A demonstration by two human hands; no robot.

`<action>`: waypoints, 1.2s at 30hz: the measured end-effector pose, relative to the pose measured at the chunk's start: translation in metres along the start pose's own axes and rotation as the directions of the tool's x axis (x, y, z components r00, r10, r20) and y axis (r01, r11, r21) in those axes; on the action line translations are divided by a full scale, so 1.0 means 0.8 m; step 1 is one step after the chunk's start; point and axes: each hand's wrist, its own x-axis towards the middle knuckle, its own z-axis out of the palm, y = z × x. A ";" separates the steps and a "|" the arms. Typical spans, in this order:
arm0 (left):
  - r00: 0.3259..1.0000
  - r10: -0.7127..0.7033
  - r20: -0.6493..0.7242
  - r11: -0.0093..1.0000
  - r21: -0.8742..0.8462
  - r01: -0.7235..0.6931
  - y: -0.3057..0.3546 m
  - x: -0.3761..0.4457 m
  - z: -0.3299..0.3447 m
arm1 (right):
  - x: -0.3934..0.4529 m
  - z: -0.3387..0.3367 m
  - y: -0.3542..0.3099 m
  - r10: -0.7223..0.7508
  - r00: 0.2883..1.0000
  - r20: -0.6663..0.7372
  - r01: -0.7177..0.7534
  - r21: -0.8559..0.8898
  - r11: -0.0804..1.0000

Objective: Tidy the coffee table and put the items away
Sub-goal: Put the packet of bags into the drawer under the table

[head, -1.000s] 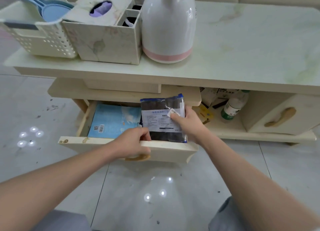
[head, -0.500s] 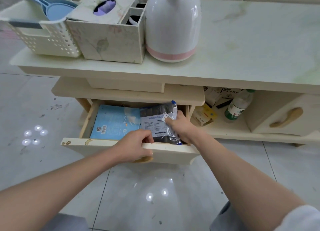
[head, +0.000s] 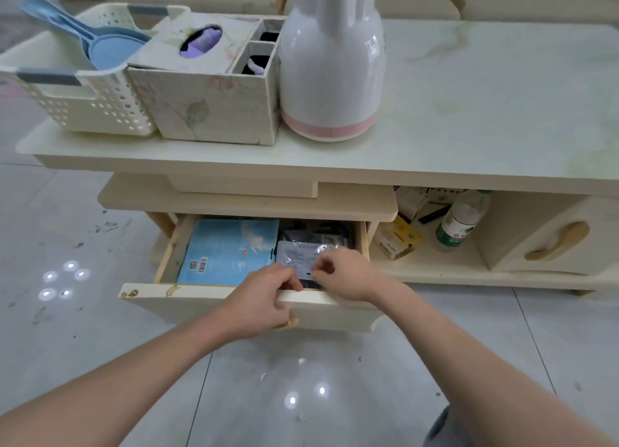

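Your surface (head: 485,111): pale marble top, mostly bare at right. White thermos with pink band (head: 331,61) stands beside floral tissue box (head: 204,88); perforated basket (head: 100,104) at far left holds blue scoop (head: 104,49). Open drawer (head: 234,304) below. Blue flat pack (head: 227,250) lies inside at left, dark plastic packet (head: 301,249) at right. Your left hand (head: 261,301) grips drawer front edge. Your right hand (head: 345,274) hovers over packet, fingers loosely curled; contact unclear.

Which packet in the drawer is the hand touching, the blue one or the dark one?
The dark packet with the white label, under the right hand. The blue packet lies untouched beside it.
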 end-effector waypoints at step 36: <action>0.971 -0.169 -0.171 0.437 0.870 0.230 0.005 0.086 -0.071 | -0.009 -0.082 0.020 0.031 0.976 -0.217 -0.136 -0.484 0.864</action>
